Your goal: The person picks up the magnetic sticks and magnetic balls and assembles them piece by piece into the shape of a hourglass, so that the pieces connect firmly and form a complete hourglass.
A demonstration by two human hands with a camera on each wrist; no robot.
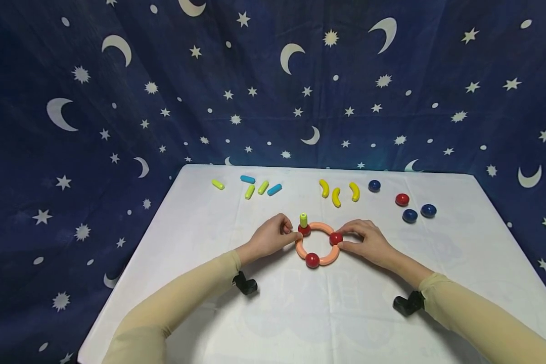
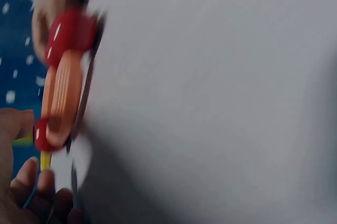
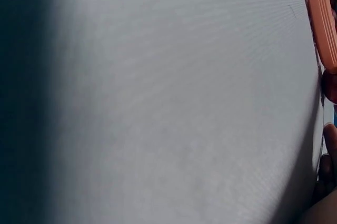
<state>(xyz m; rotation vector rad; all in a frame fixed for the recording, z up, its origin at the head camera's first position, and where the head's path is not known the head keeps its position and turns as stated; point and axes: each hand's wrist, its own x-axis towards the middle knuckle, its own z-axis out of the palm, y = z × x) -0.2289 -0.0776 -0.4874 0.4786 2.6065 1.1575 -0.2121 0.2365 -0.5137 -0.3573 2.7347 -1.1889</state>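
Three orange curved rods [image 1: 320, 227] and three red balls form a ring lying on the white table [image 1: 273, 313]. A yellow-green short rod [image 1: 303, 220] stands upright on the upper-left red ball [image 1: 304, 231]. At the ring's left side, my left hand [image 1: 270, 236] has its thumb tip right by that ball, its other fingers loosely bent and apart from it. My right hand [image 1: 367, 242] pinches the right-hand red ball [image 1: 335, 238] between thumb and fingers. The third red ball [image 1: 312, 260] sits at the near side. In the right wrist view, an orange curved rod [image 3: 322, 24] shows at the edge.
Behind the ring lie yellow-green rods [image 1: 250, 191], blue rods [image 1: 275, 189] and three yellow curved rods [image 1: 336, 197]. At the back right are three dark blue balls [image 1: 410, 216] and a loose red ball [image 1: 402, 199]. A star-patterned curtain [image 1: 273, 91] hangs behind the table.
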